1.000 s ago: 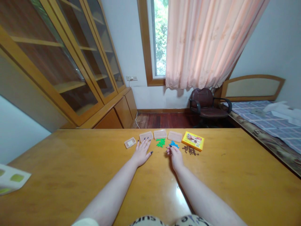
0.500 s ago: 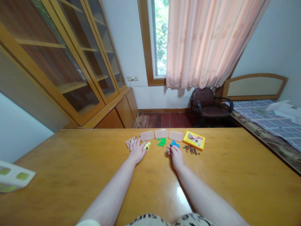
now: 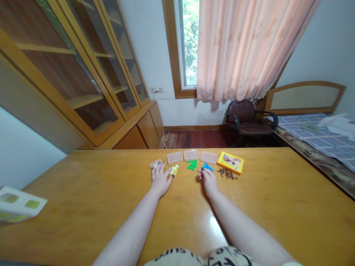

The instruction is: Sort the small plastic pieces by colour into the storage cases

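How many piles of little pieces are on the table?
4, left to right: yellow-white pile by the left hand, green pile between the hands, blue pile by the right hand, brown pile by the yellow box. Hands may hide more.

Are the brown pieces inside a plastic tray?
No, the brown pieces lie on the wooden table beside the yellow box.

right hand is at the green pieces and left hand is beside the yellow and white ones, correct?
Wrong colour: the head view shows the right hand at the blue pieces, not the green ones. The left hand is beside the yellow and white ones.
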A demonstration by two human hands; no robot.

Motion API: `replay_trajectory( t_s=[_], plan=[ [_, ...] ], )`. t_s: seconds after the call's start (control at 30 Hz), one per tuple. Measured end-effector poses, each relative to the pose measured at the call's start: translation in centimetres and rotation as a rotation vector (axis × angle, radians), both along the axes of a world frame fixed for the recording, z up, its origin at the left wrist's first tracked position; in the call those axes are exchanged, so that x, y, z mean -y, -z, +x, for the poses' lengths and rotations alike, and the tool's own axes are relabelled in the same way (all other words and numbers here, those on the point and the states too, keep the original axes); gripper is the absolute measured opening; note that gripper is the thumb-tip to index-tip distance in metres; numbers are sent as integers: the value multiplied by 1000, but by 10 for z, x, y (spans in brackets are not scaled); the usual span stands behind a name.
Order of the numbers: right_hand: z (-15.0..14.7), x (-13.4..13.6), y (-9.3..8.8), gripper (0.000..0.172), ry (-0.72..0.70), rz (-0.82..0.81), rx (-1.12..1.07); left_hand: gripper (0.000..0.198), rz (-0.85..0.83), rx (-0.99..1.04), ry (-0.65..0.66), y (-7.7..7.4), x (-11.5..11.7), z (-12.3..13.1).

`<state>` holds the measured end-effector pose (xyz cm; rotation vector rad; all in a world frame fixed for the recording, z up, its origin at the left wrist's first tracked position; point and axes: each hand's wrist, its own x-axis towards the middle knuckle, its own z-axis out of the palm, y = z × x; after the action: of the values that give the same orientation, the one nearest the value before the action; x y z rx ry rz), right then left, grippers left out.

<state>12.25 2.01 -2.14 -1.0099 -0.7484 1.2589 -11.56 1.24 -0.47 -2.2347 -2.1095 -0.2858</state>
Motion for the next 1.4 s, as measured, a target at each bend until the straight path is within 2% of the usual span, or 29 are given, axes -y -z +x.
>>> replay_trajectory(
  t_s=[0.23, 0.53, 0.93, 1.0, 1.17, 1.4],
  plan=[
    [1, 1, -2, 32, -19, -8, 2, 44, 27, -8, -5, 1, 0, 1],
    [1, 2, -5, 34, -22, -18, 21, 46, -28, -14, -30, -1, 4, 2],
    [0, 3, -6, 34, -9, -6, 27, 55, -33, -93, -168, -5, 13, -2],
    [0, 4, -6, 34, -13, -10, 21, 53, -1, -86, -148, -8, 16, 0],
    [-1, 4, -5, 34, -12, -21, 8, 39, 63, -80, 51, -12, 22, 5],
    [0, 4, -6, 31, -18, -22, 16, 40, 48, -45, 18, -8, 20, 5]
  ],
)
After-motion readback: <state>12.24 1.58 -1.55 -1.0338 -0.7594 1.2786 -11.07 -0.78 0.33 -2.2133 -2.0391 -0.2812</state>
